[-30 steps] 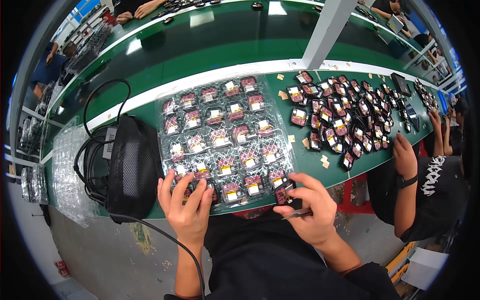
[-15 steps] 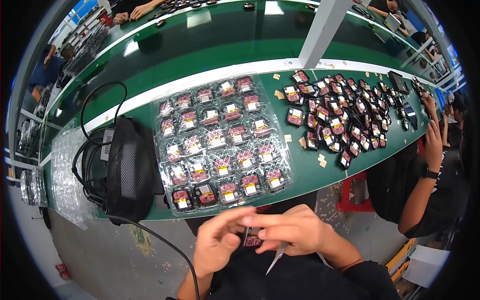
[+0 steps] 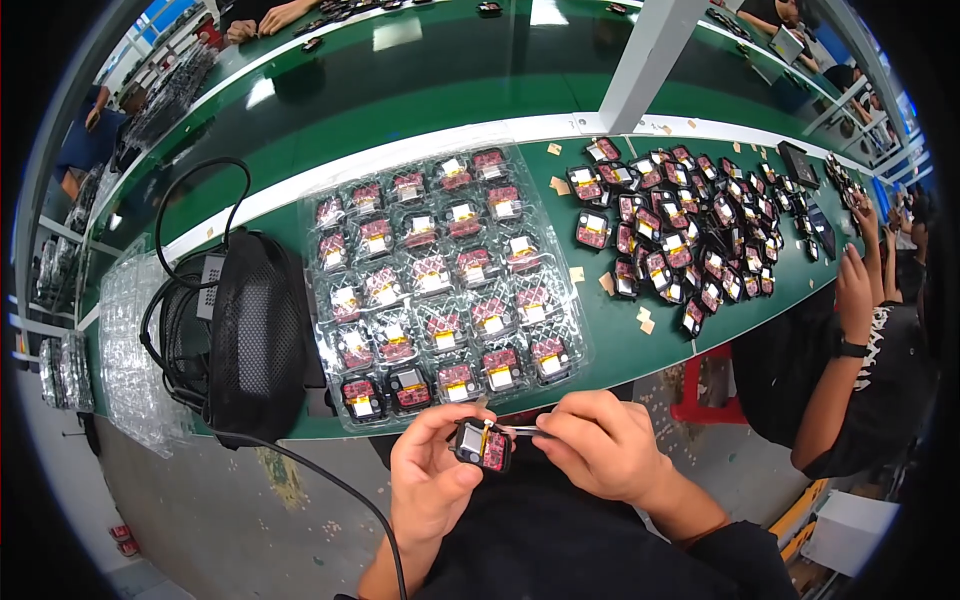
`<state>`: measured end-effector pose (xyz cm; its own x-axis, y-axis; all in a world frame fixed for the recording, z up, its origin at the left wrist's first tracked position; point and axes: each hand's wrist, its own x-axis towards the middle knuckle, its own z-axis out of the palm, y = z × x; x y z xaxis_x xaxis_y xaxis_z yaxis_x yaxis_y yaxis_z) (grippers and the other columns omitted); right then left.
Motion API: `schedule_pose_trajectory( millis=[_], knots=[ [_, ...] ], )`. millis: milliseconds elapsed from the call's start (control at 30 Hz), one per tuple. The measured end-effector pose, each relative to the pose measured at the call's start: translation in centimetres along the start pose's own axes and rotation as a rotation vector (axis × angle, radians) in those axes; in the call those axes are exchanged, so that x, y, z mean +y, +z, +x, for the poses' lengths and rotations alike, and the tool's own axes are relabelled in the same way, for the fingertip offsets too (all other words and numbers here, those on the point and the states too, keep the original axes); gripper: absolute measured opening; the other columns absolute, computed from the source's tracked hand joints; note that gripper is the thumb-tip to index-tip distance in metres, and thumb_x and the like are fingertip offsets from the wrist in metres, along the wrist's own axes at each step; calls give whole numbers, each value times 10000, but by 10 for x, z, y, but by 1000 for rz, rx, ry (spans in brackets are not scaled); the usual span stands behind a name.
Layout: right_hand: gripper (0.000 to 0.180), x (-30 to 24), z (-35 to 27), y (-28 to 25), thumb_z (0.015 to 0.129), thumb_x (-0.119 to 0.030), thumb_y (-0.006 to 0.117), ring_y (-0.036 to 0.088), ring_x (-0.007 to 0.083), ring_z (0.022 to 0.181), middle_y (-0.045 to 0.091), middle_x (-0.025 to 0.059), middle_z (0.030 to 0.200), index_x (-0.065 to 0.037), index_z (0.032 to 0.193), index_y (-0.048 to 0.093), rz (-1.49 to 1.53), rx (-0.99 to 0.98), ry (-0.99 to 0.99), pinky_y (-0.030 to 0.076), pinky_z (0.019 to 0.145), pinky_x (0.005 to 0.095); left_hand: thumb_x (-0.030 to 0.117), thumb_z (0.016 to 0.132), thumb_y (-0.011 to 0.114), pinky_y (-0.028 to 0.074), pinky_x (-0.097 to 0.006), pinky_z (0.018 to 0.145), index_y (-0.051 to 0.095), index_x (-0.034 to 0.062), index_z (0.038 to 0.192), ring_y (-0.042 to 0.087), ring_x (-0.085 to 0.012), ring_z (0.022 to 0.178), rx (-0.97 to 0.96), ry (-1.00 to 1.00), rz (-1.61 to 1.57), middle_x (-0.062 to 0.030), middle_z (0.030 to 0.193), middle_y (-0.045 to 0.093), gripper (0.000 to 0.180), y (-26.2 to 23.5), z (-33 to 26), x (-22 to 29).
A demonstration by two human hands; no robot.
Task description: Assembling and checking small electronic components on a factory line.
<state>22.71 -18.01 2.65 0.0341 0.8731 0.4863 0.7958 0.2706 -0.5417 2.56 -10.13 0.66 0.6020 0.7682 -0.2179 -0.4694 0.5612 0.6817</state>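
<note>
My left hand (image 3: 424, 482) is closed on a small black device housing (image 3: 494, 453) between thumb and fingers, its opened side facing up. A red circuit board, a silver block and a yellow strip show inside it. In my right hand (image 3: 610, 452) I grip metal tweezers (image 3: 526, 431), their tips at the housing's upper edge by the yellow strip. Whether the tips pinch anything is too small to tell. Just beyond my hands, a clear plastic tray (image 3: 588, 352) on the green table holds rows of similar housings.
A heap of similar housings (image 3: 675, 225) lies to the right, with small tan paper scraps (image 3: 646, 320) around it. On the left stand a black mesh bag (image 3: 262, 340) with cables and stacked clear trays (image 3: 150, 350). A grey post (image 3: 648, 65) rises behind. Co-worker's arm (image 3: 838, 400) at right.
The housing has turned so its inside faces up, held in my left hand. My right hand has moved slightly right; the tweezers swung from pointing down to pointing left at the housing.
</note>
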Motion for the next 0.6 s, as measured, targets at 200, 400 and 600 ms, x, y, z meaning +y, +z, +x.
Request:
schedule_pose_trajectory(
  millis=[200,400,600],
  knots=[
    [248,0,-3,6,794,-102,835,642,144,644,675,39,883,-40,1017,743,-49,59,-26,506,536,269,9,786,860,485,-404,1083,566,-35,1328,571,-283,1294,-48,16,14,-197,1315,608,618,-4,0,-7],
    [231,0,-5,11,787,-64,833,667,170,654,698,63,892,-15,991,737,-6,116,-19,526,540,286,-27,779,853,485,-405,1086,591,-23,1308,559,-279,1306,-53,4,28,-194,1339,588,591,-2,0,-8],
    [184,-5,1,6,831,-55,811,679,194,657,700,74,882,-15,991,731,183,38,156,541,541,299,-61,791,834,531,-387,1040,579,-21,1327,588,-301,1282,-85,24,39,-202,1399,534,595,2,0,-4]
  ],
)
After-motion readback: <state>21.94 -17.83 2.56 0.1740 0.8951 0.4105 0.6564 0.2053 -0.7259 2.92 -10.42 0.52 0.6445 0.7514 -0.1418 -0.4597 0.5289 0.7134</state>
